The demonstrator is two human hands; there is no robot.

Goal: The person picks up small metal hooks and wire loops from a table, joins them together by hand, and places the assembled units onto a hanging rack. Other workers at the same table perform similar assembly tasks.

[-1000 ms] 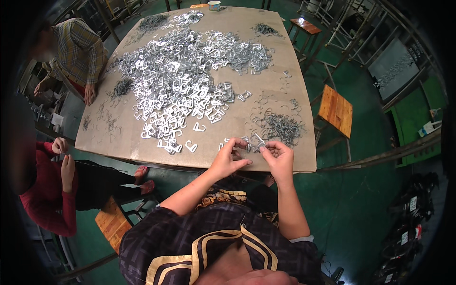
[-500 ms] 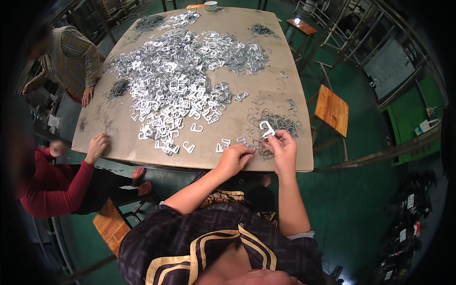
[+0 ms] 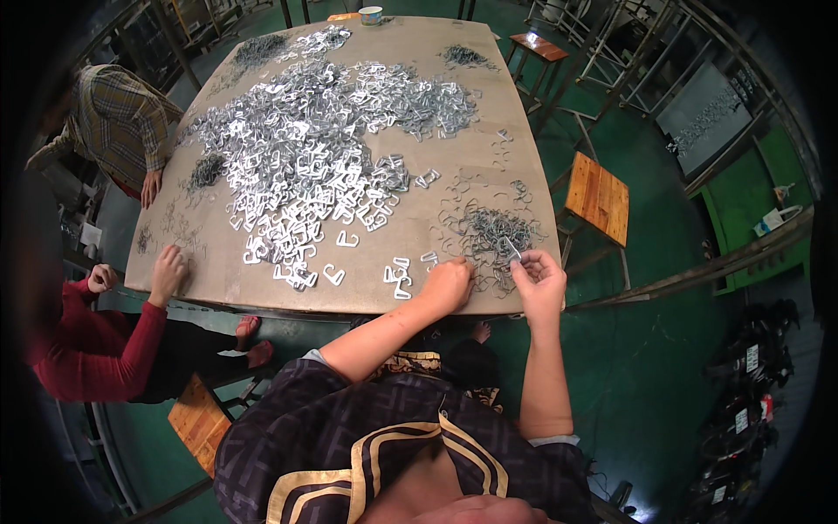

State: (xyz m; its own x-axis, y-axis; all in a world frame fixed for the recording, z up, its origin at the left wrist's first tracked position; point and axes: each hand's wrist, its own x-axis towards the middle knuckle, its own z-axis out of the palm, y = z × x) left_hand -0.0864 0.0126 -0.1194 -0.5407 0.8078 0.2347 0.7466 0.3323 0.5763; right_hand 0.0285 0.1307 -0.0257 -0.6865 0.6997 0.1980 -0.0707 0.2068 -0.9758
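Note:
My right hand (image 3: pixel 543 284) pinches a white J-shaped hook (image 3: pixel 512 251) between thumb and fingertips, above the right part of a pile of thin wire clips (image 3: pixel 493 229). My left hand (image 3: pixel 450 285) is bent closed at the left edge of that pile, resting at table height. Its fingertips are partly hidden, and whatever is in them does not show. Just left of it lie several loose hooks (image 3: pixel 399 278). The big heap of white and silver hooks (image 3: pixel 314 166) spreads over the middle of the table (image 3: pixel 419 210).
At the left, a person in a red sleeve (image 3: pixel 138 345) has a hand on the table edge; another in a checked shirt (image 3: pixel 122 109) stands beyond. Smaller wire piles (image 3: pixel 467 56) lie farther off. A tub (image 3: pixel 371 15) stands at the far edge, a wooden stool (image 3: pixel 597 199) to the right.
My right hand has moved slightly right and down, and the hook in it has turned. My left hand has moved right, toward the wire pile, curling more. The co-worker's hands have shifted.

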